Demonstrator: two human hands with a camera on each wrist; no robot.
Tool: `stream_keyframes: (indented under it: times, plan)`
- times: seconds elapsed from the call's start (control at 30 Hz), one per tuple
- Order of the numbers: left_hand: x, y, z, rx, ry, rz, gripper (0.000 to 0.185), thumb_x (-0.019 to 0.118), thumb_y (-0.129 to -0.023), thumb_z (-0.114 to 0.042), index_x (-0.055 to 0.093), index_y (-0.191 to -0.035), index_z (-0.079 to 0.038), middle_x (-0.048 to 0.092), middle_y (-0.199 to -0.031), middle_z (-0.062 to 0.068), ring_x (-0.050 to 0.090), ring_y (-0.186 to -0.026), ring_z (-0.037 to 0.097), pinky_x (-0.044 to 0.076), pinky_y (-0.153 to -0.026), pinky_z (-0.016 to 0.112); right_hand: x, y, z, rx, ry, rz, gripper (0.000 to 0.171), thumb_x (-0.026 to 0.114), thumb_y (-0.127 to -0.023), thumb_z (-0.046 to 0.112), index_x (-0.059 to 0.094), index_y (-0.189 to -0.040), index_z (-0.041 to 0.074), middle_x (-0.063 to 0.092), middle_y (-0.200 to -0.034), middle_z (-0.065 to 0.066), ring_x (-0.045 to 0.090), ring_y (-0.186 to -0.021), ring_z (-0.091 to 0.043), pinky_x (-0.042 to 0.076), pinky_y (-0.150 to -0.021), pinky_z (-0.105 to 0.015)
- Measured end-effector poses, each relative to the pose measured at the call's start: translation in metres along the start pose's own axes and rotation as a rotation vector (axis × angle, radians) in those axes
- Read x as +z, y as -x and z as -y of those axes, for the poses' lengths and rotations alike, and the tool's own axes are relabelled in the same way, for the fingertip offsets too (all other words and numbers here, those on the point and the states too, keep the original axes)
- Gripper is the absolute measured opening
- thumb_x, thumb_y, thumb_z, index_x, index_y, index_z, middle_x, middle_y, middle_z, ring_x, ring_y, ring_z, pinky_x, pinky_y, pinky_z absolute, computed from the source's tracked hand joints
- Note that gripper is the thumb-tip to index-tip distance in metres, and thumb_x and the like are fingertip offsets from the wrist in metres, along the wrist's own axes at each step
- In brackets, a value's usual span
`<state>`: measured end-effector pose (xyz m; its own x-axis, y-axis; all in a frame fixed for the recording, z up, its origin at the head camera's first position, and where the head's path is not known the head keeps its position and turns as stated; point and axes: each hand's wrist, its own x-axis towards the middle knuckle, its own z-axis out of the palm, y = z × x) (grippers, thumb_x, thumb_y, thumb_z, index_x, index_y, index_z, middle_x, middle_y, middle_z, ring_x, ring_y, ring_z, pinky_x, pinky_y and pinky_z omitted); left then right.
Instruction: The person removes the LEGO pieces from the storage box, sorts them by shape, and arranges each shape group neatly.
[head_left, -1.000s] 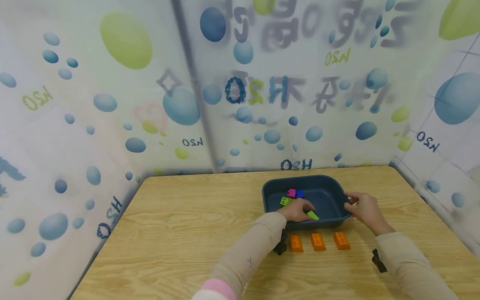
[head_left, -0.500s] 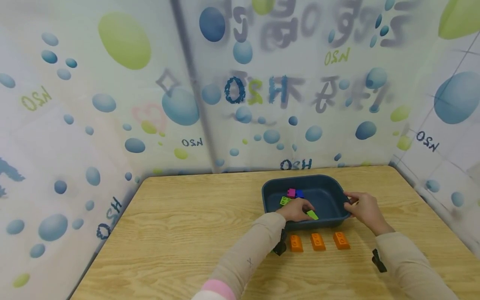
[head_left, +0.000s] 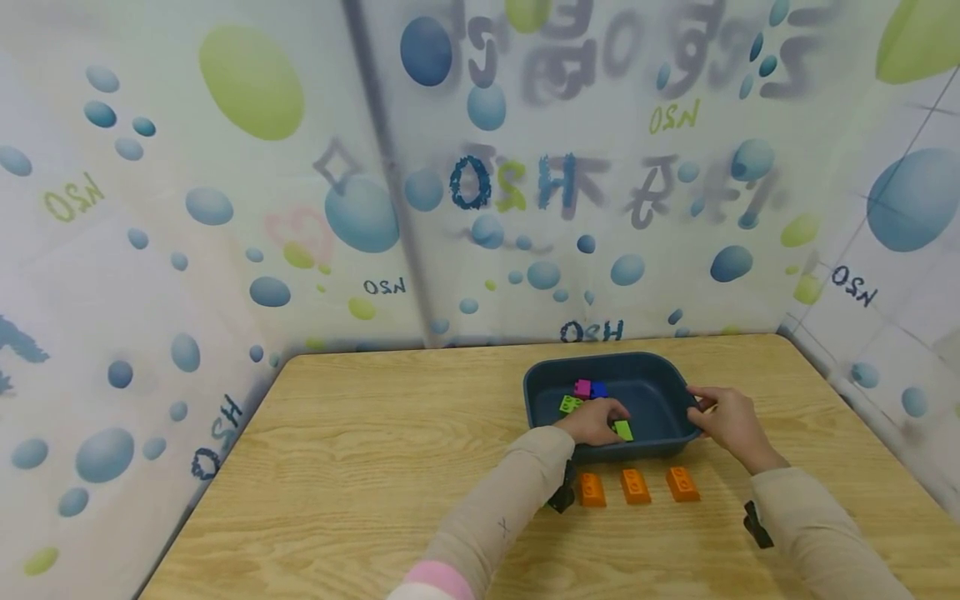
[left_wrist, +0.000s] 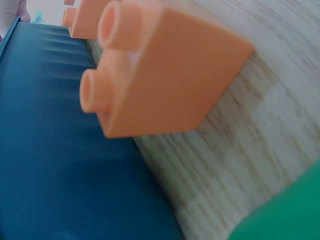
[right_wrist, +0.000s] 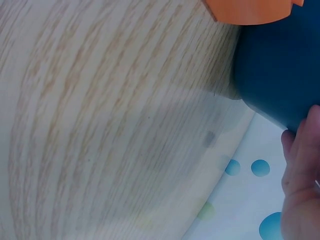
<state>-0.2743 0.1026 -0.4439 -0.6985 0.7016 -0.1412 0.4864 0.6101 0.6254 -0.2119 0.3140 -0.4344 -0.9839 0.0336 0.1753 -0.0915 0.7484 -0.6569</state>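
Note:
Inside the dark blue plastic bin [head_left: 654, 404], my left hand [head_left: 595, 421] pinches a lime green toy brick [head_left: 623, 431] close to the near wall. My right hand [head_left: 726, 421] grips the bin's right rim, and its fingers also show at the bin's side in the right wrist view. A magenta brick [head_left: 582, 387], a blue brick [head_left: 598, 389] and another lime green brick [head_left: 570, 404] lie in the bin's left part, partly behind the left hand. The left wrist view shows an orange brick [left_wrist: 170, 75] beside the bin's outer wall, not the hand's grip.
Along the bin's near side, three orange sloped bricks [head_left: 635, 487] stand in a row on the wooden table [head_left: 375, 467]. Part of a darker green object [left_wrist: 287, 215] shows near the left wrist. A patterned curtain [head_left: 480, 250] rises behind the table.
The lime green brick in my left hand has turned slightly between the fingers. My right hand stays on the bin's rim, and the bin has not visibly moved.

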Motion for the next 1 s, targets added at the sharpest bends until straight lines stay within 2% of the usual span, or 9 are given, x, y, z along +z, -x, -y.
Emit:
stream_keyframes:
  times: [0.4, 0.63, 1.0]
  plan:
    - [-0.002, 0.000, 0.003, 0.016, -0.017, -0.039, 0.036, 0.070, -0.076, -0.011, 0.059, -0.109, -0.007, 0.059, -0.109, 0.003, 0.054, -0.099, 0.009, 0.040, -0.082, 0.015, 0.001, -0.001, -0.003, -0.013, 0.003, -0.007, 0.040, 0.053, -0.078, 0.000, 0.050, -0.115, -0.014, 0.059, -0.074, -0.014, 0.056, -0.048, -0.020, 0.046, -0.043, -0.025]
    - [-0.008, 0.005, 0.001, -0.019, 0.046, -0.068, 0.035, 0.071, -0.075, -0.012, 0.059, -0.108, -0.009, 0.059, -0.108, 0.001, 0.053, -0.095, 0.009, 0.041, -0.081, 0.017, 0.000, -0.001, 0.000, -0.010, -0.005, -0.003, 0.039, 0.055, -0.079, -0.001, 0.050, -0.115, -0.014, 0.060, -0.074, -0.014, 0.056, -0.047, -0.020, 0.046, -0.043, -0.025]
    - [-0.021, 0.017, -0.004, 0.010, 0.128, -0.083, 0.037, 0.070, -0.075, -0.010, 0.057, -0.110, -0.008, 0.058, -0.102, 0.002, 0.052, -0.084, 0.007, 0.043, -0.072, 0.015, 0.000, -0.001, -0.002, -0.019, -0.002, -0.002, 0.040, 0.052, -0.079, 0.000, 0.050, -0.116, -0.014, 0.060, -0.074, -0.014, 0.056, -0.047, -0.021, 0.046, -0.043, -0.025]
